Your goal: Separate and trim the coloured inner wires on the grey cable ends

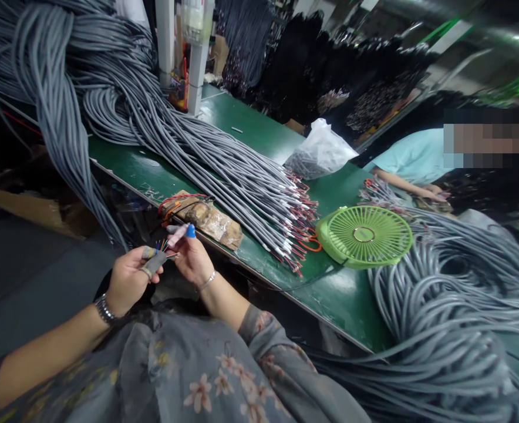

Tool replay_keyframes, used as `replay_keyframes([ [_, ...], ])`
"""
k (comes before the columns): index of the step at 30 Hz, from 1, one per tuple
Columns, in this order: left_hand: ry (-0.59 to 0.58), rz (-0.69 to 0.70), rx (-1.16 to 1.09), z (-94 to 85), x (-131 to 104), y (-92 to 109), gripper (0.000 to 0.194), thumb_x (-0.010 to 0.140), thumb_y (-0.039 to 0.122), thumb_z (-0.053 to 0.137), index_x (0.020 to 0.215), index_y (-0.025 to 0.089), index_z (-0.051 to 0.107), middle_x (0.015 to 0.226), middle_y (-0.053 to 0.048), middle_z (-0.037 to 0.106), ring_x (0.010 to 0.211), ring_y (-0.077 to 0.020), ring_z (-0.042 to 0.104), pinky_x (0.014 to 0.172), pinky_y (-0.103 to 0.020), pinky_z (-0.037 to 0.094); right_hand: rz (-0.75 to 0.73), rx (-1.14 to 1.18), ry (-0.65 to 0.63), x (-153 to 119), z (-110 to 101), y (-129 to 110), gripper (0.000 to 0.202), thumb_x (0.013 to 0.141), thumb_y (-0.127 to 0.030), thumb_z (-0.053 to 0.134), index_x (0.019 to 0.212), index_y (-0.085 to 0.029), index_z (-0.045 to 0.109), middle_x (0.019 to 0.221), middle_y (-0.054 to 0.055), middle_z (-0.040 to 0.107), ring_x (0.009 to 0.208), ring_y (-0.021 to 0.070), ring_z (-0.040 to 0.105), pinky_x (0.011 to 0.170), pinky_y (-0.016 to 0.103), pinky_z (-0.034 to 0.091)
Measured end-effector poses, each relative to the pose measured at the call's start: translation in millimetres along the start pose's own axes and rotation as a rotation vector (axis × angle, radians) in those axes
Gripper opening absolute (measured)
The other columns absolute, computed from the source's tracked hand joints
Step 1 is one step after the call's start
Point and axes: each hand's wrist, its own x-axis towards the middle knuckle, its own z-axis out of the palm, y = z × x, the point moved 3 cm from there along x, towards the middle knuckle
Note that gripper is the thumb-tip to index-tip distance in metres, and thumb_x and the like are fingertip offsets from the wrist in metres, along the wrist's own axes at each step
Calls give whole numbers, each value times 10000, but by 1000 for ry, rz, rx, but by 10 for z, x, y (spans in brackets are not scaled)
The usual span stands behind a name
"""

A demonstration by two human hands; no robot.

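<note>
Near the table's front edge, my left hand is closed on the end of a grey cable, with tape round its fingers. Thin coloured wires fan out from that end toward my right hand. My right hand has taped fingertips, one with a blue cover, raised beside the wires; whether it pinches a wire is too small to tell. Just beyond the hands lies a worn, tape-covered cardboard piece with red and black wires at its left end.
A big bundle of grey cables with stripped ends crosses the green table. A green fan, a white plastic bag and coiled cables are to the right. Across the table, a person in a light blue sleeve handles cable ends.
</note>
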Motion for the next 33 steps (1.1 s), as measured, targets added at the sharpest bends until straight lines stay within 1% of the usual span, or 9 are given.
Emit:
replay_keyframes([
  [3, 11, -20, 22, -41, -25, -22, 145, 600, 336, 862, 653, 249, 760, 569, -15, 737, 436, -159, 593, 450, -259, 472, 70, -81, -114, -48, -59, 33, 671, 981, -873, 719, 871, -211, 709, 802, 30, 736, 693, 152, 631, 644, 258, 566],
  [6, -6, -58, 72, -75, -53, -47, 192, 606, 399, 842, 639, 250, 724, 576, -17, 742, 453, -168, 607, 474, -275, 495, 102, -263, -201, -121, -121, 45, 643, 874, -829, 869, 858, -205, 718, 786, 23, 721, 697, 149, 617, 662, 268, 549],
  [11, -170, -189, 120, -32, -63, -126, 158, 608, 395, 785, 629, 255, 715, 577, -9, 745, 492, -178, 656, 520, -279, 517, -108, -573, -255, -231, -142, -29, 617, 652, -698, 1063, 765, -211, 701, 763, -12, 667, 730, 152, 569, 772, 323, 536],
  [13, -215, -234, 125, -1, -56, -168, 182, 599, 410, 799, 612, 256, 701, 551, -9, 735, 464, -184, 654, 488, -276, 497, -197, -671, -283, -275, -131, -77, 572, 679, -652, 1068, 738, -216, 703, 773, -13, 654, 760, 166, 578, 802, 332, 527],
  [17, -290, -304, 125, 52, -57, -216, 218, 556, 403, 844, 575, 253, 688, 501, -15, 716, 428, -188, 635, 443, -262, 469, -411, -952, -391, -367, -135, -149, 467, 854, -623, 971, 758, -236, 729, 807, 7, 657, 828, 203, 633, 844, 349, 545],
  [21, -220, -318, 33, 62, -72, -174, 260, 543, 420, 889, 558, 235, 708, 503, -24, 718, 430, -164, 624, 452, -248, 477, -427, -857, -282, -415, -294, -106, 485, 873, -713, 910, 920, -246, 786, 949, 39, 754, 930, 227, 700, 930, 377, 596],
  [26, -93, -304, -90, 69, -90, -133, 340, 496, 438, 974, 591, 215, 737, 529, -27, 739, 450, -160, 640, 481, -252, 507, -249, -516, -137, -467, -439, 141, 659, 699, -802, 975, 972, -241, 764, 923, 24, 764, 846, 198, 682, 851, 363, 611],
  [29, -106, -320, -98, 88, -91, -162, 360, 488, 459, 995, 610, 216, 758, 561, -45, 768, 480, -180, 668, 503, -269, 531, -248, -427, -98, -488, -401, 198, 629, 676, -759, 1004, 898, -233, 739, 867, 12, 737, 805, 182, 650, 827, 356, 600],
  [33, -205, -294, -2, 64, -54, -194, 326, 531, 482, 990, 596, 238, 783, 629, -76, 819, 563, -222, 714, 589, -320, 600, -203, -488, -118, -458, -310, 127, 575, 677, -685, 1019, 779, -234, 678, 763, -22, 677, 746, 164, 614, 801, 340, 591],
])
